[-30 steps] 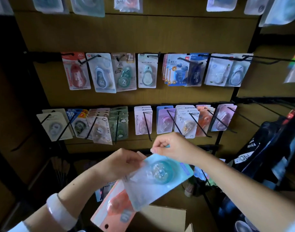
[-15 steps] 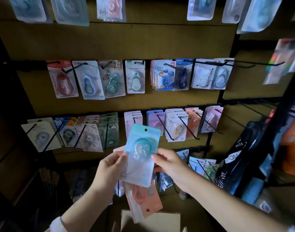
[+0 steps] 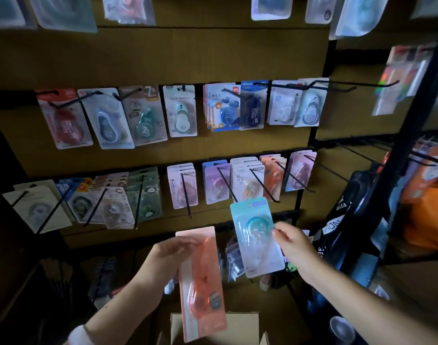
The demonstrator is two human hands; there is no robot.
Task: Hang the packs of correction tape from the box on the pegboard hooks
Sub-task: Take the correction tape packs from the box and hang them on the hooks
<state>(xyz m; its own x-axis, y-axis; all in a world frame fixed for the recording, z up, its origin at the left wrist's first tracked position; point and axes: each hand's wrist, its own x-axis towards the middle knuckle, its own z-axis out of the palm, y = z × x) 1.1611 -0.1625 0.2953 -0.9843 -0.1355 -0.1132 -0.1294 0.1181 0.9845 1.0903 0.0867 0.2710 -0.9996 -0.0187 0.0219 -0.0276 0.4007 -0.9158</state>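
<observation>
Head view: right hand (image 3: pixel 291 247) pinches teal pack (image 3: pixel 256 237) by its right edge; left hand (image 3: pixel 167 260) grips orange pack (image 3: pixel 201 282)

Your right hand (image 3: pixel 291 245) holds teal pack (image 3: pixel 256 236) just below middle-row hooks; black hook tips (image 3: pixel 275 200) jut toward you right above pack's top edge. Middle row crowded: pink, purple, white, orange packs hang side by side, touching or overlapping. Bare brown board (image 3: pixel 213 148) between upper and middle rows gives open passage. Long empty hooks (image 3: pixel 337 168) at right of middle row stick out into reach path. Black upright post (image 3: pixel 409 135) and dark bag (image 3: pixel 347 215) close off right side. Left hand (image 3: pixel 163 260) with orange pack (image 3: pixel 201 282) fills space above cardboard box (image 3: pixel 240 322).
</observation>
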